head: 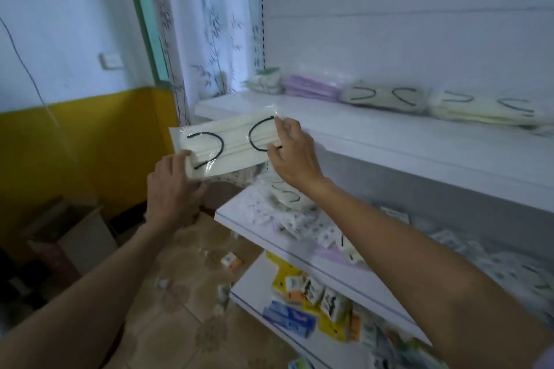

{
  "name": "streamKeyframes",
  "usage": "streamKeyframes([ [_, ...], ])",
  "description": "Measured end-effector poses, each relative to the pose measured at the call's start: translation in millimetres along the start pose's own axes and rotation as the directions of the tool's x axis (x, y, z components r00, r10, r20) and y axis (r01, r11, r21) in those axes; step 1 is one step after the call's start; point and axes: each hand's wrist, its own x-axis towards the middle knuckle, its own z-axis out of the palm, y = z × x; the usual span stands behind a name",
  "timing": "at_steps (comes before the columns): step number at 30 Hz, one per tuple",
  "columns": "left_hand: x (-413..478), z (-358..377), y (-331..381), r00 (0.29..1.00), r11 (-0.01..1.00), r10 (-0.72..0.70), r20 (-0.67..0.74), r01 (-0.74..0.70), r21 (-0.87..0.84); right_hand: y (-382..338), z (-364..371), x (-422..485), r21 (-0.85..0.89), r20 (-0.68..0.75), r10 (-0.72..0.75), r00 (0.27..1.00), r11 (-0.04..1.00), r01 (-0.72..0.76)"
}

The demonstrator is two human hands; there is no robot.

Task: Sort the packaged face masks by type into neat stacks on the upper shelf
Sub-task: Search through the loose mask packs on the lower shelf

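I hold a clear packet of cream face masks with black ear loops (230, 144) in the air, just left of the upper shelf (389, 135). My left hand (172, 186) grips its lower left corner. My right hand (292, 153) pinches its right end. On the upper shelf lie a green-white stack (265, 84), a purple stack (311, 88) and two cream stacks with black loops (383, 96) (482, 109). A loose heap of mixed mask packets (299, 213) covers the middle shelf below.
The bottom shelf (254, 287) holds small boxes and yellow packets. Small boxes lie scattered on the tiled floor (230, 260). A cardboard box (75, 228) stands at the left against a yellow and white wall. A patterned curtain (207, 24) hangs behind the shelf's left end.
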Motion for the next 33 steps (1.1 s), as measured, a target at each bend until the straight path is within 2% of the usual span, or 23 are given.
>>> streamKeyframes([
  [2, 20, -5, 16, 1.000, 0.999, 0.015, -0.009, -0.016, -0.032, 10, -19, 12, -0.007, -0.019, 0.015, 1.000, 1.000, -0.015],
  [5, 50, 2, 52, 0.991, 0.982, 0.134, -0.015, -0.135, -0.134, 40, -56, 23, 0.007, -0.151, 0.039, 0.988, 0.999, -0.039],
  [8, 76, 20, 102, 0.976, 0.946, 0.216, -0.011, -0.212, -0.245, 81, -100, 22, 0.025, -0.226, 0.161, 0.961, 0.987, -0.160],
  [11, 93, 49, 165, 0.942, 0.876, 0.332, -0.045, -0.325, -0.356, 122, -153, 7, 0.066, -0.289, 0.295, 0.911, 0.955, -0.289],
  [16, 104, 89, 277, 0.889, 0.746, 0.454, -0.048, -0.409, -0.525, 186, -234, -29, -0.037, -0.413, 0.338, 0.846, 0.922, -0.386],
  [18, 101, 104, 312, 0.863, 0.703, 0.505, -0.004, -0.414, -0.579, 214, -257, -49, -0.121, -0.353, 0.418, 0.837, 0.867, -0.484],
  [21, 96, 128, 343, 0.810, 0.673, 0.561, 0.170, -0.327, -0.664, 249, -277, -83, -0.158, -0.087, 0.605, 0.792, 0.776, -0.610],
  [23, 105, 139, 357, 0.794, 0.634, 0.586, 0.160, -0.327, -0.701, 264, -287, -91, -0.077, -0.103, 0.620, 0.778, 0.775, -0.627],
  [27, 129, 150, 390, 0.809, 0.606, 0.575, 0.126, -0.317, -0.729, 291, -298, -73, 0.035, -0.282, 0.601, 0.748, 0.785, -0.618],
  [31, 137, 163, 429, 0.927, 0.617, 0.374, 0.027, -0.227, -0.753, 317, -298, -48, 0.068, -0.462, 0.559, 0.689, 0.796, -0.601],
  [33, 141, 172, 445, 0.959, 0.616, 0.284, -0.007, -0.188, -0.765, 325, -296, -38, 0.067, -0.518, 0.518, 0.680, 0.818, -0.572],
])
